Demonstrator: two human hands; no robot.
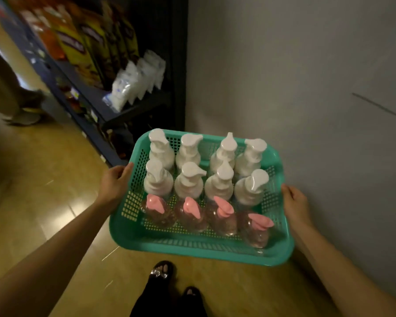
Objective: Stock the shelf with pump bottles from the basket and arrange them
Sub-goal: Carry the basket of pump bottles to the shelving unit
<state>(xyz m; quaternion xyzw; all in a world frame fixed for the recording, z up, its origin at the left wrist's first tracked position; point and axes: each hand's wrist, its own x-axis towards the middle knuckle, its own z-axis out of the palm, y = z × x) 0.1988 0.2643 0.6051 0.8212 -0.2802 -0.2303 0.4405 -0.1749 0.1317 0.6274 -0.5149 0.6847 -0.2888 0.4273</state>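
Plainly this is the carrying step: the green basket (pixel 199 247) hangs in the air between both hands, none of its bottles yet on the shelf (pixel 133 109). The left hand (pixel 114 183) clasps the basket's left rim, fingers curled over the edge; the right hand (pixel 295 205) grips the right rim, its fingers folded under and out of sight. Inside the basket stand two rows of white pump bottles (pixel 189 181) toward its far side and a row of clear bottles with pink pumps (pixel 191 212) along its near side. The shelf lies beyond the basket's far-left corner, holding white packets (pixel 136 81) and snack bags. I judge the next move calls for setting the basket down near the shelf, then freeing a hand to lift bottles out. Which tier has room is too dark and blurred to tell; a bystander's legs beyond the shelf are cut off.
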